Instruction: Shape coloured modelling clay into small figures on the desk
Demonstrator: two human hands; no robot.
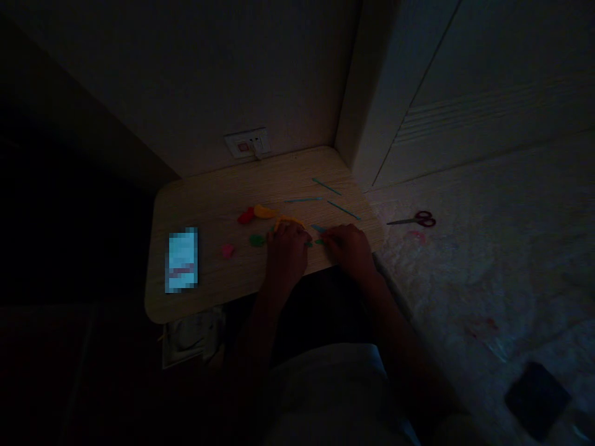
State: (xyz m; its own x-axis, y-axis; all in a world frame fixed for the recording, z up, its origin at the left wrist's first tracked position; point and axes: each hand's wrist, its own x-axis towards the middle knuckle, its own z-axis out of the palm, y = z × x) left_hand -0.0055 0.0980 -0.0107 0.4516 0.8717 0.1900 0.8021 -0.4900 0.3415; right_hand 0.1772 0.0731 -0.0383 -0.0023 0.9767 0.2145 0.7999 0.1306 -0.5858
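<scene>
The light is dim. My left hand (288, 244) rests on the small wooden table with its fingers curled down, and what they grip, if anything, is hidden. A curved orange strip (290, 220) that looks like modelling clay lies just beyond its knuckles. A bit of green clay (308, 244) shows by its fingertips. My right hand (349, 244) is closed in a pinch, with a thin, flat blue tool (318, 228) pointing left out of its fingers. Beneath that tool lies another green piece (319, 241). Left of my hands are a green lump (256, 240) and a pink lump (227, 250).
Red clay (246, 215) and yellow-orange clay (264, 212) touch on the table (195, 198). Several thin blue-green sticks (344, 210) lie at its right. A lit phone (181, 260) is at the left. Scissors (416, 220) rest on a pale quilt (446, 279). A wall socket (248, 144) is behind.
</scene>
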